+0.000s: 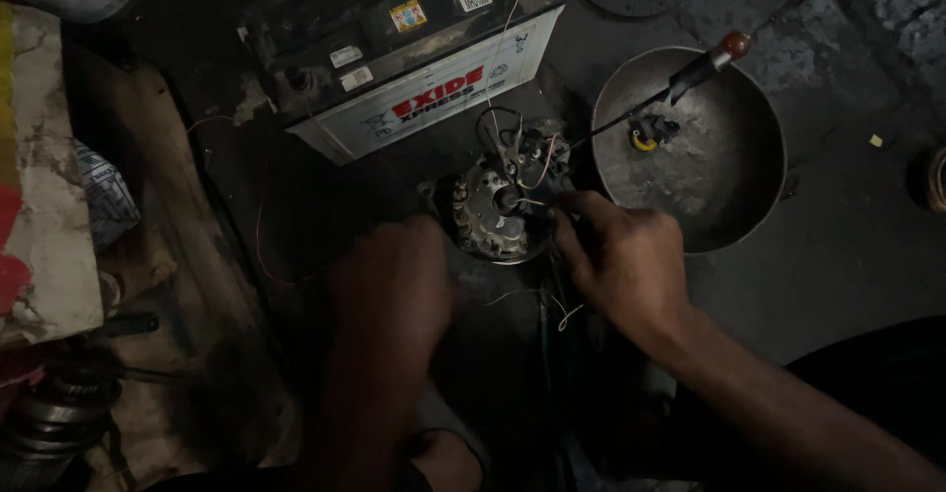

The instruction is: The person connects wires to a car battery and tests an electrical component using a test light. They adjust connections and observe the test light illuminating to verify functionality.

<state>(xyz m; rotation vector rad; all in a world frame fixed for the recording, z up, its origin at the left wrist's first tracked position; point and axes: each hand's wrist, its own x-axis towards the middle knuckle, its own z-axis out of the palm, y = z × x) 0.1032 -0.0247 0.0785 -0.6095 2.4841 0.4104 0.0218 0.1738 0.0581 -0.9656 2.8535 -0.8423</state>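
Metal bowl (724, 201) holding small yellow-tipped part (647, 137); right hand (616, 261) curled, pinching thin wire (537, 201) at alternator (493, 211); left hand (389, 290) blurred, grip unclear.

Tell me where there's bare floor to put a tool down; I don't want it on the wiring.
Bare dark floor lies right of the metal bowl, toward the frame's edge, and below the bowl beside the right hand. It is crowded between the battery and the round motor part, where thin wires run, and around the left hand. The clutter at left is packed.
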